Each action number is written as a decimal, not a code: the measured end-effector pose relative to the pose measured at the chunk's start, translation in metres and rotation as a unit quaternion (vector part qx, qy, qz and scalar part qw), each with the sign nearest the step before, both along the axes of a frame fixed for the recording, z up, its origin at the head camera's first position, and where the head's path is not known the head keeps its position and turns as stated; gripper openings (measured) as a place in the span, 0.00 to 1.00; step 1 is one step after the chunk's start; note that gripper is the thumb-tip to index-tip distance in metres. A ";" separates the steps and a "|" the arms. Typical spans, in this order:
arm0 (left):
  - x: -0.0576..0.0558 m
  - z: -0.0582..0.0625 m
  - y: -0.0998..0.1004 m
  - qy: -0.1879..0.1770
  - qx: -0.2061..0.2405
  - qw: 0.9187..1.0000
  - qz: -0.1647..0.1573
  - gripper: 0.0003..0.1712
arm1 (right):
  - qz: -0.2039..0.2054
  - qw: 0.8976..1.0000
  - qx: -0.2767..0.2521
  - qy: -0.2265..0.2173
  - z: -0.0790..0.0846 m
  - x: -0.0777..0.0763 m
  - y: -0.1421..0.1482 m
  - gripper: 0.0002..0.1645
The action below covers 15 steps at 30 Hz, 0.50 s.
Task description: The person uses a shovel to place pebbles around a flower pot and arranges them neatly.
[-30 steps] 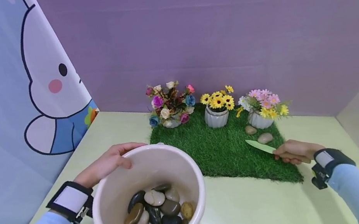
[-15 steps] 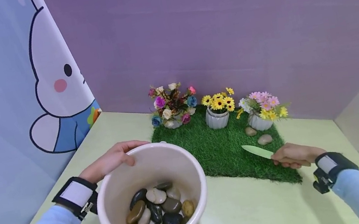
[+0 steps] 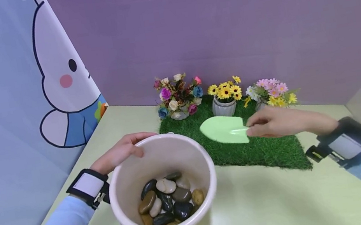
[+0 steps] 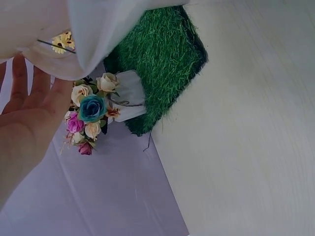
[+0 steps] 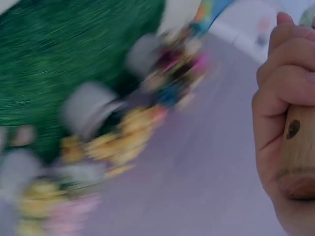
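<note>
My left hand (image 3: 119, 153) grips the rim of a cream bucket (image 3: 169, 155), thumb over the inside and fingers along the outside. The bucket is tilted so its mouth faces me. Several smooth stones (image 3: 165, 186), black, brown and pale, lie at its bottom. To its right, my right hand (image 3: 279, 120) holds a pale green trowel (image 3: 222, 129) above the grass mat, its blade pointing left and broad side showing. In the right wrist view, curled fingers wrap the trowel's wooden handle (image 5: 301, 147).
An artificial grass mat (image 3: 262, 156) lies on the pale table (image 3: 250, 196). Along its back stand pots of mixed roses (image 3: 179, 97), yellow flowers (image 3: 225, 91) and pink-and-yellow flowers (image 3: 273, 92). A purple wall (image 3: 205, 26) rises behind, and a cartoon-print sheet (image 3: 63, 64) hangs at left.
My right hand has lifted the trowel up off the mat and turned its blade from edge-on to broad side. The left hand still holds the bucket, which shifts slightly in view.
</note>
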State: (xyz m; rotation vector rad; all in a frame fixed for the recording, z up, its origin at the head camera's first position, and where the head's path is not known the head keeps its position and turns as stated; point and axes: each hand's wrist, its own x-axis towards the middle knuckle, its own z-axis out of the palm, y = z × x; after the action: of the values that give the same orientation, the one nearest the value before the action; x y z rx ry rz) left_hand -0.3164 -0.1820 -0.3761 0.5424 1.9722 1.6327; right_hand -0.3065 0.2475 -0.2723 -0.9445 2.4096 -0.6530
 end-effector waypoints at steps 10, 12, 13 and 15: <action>0.001 -0.005 -0.006 0.003 0.004 1.000 0.014 0.42 | 0.216 0.824 0.297 0.432 -0.003 0.046 -0.149 0.09; 0.001 -0.006 -0.006 -0.001 0.011 1.000 0.015 0.42 | 0.229 0.760 0.370 0.483 -0.017 0.049 -0.172 0.09; 0.001 -0.006 -0.005 -0.006 0.016 1.000 0.015 0.42 | 0.233 0.729 0.404 0.502 -0.024 0.052 -0.181 0.08; 0.002 -0.008 -0.004 -0.013 0.025 1.000 0.014 0.42 | 0.233 0.680 0.466 0.515 -0.041 0.056 -0.197 0.09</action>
State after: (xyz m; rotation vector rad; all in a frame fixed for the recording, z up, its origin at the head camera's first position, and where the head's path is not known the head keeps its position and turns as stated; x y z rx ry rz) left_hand -0.3144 -0.1861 -0.3837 0.5117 1.9333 1.7012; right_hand -0.2500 0.0502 -0.3129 -1.4952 2.4729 1.5857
